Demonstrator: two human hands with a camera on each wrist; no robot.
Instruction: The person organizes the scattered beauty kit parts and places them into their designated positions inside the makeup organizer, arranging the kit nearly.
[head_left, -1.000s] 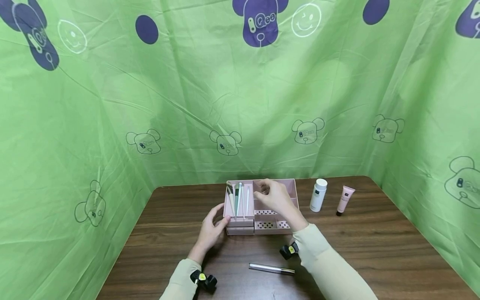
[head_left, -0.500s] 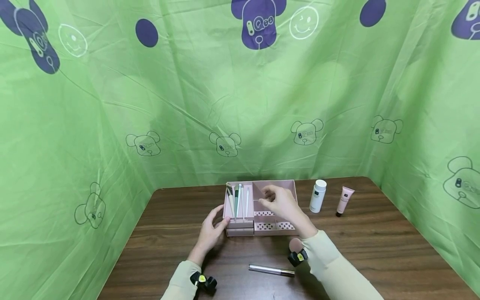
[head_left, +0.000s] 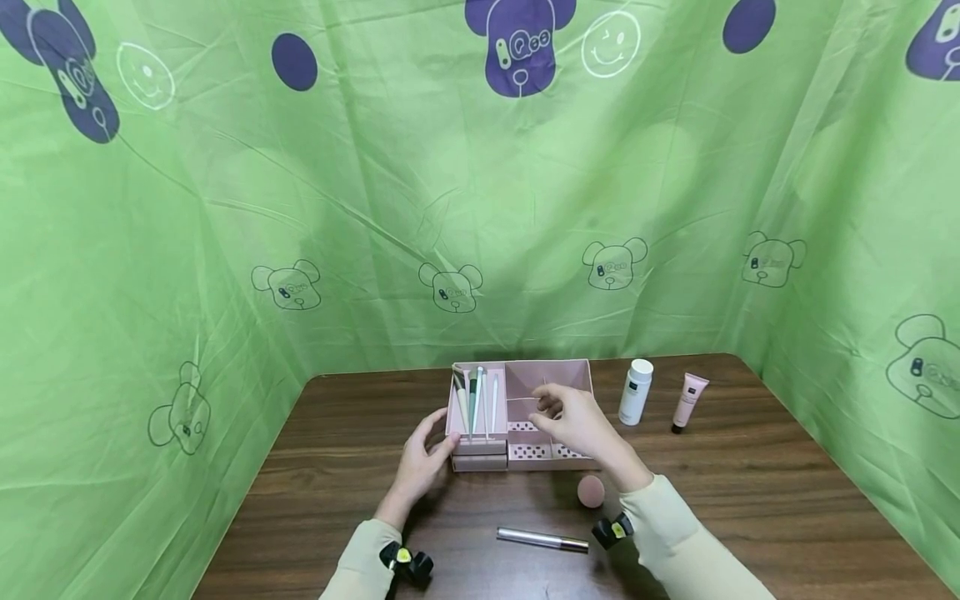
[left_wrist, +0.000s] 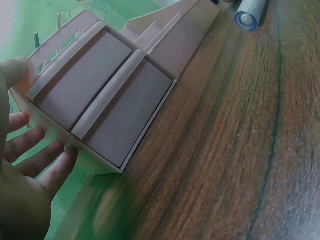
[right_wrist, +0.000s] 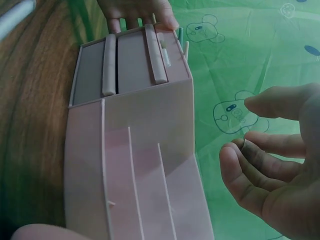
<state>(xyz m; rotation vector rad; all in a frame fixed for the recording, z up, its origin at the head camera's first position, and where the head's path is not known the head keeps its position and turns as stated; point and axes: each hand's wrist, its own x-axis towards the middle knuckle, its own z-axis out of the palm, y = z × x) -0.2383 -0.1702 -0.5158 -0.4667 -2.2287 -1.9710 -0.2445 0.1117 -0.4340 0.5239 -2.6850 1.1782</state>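
Observation:
A pink desk organizer [head_left: 480, 462] stands on the table, with two drawers at its lower left and open compartments on the right. Several makeup brushes [head_left: 476, 400] lie in its upper left tray. My left hand [head_left: 420, 462] rests against the organizer's left side, fingers [left_wrist: 57, 165] nearly straight and thumb at the tray's edge. Above the right compartments hovers my right hand [head_left: 573, 421], its fingers loosely bent, a gap between thumb and fingertips and no object visible there. A round pink item [head_left: 591, 492], like a makeup sponge, sits in front of the organizer.
A silver tube [head_left: 542, 540] lies near the front. To the right of the organizer, a white bottle [head_left: 636, 392] and a pink squeeze tube [head_left: 689, 402] stand upright. Green printed cloth [head_left: 525, 208] hangs around the wooden table [head_left: 337, 467].
My right hand has drawn back from the rear compartments, toward me and slightly right. The round pink item, earlier hidden by the right wrist, now shows fully. The left hand stays put.

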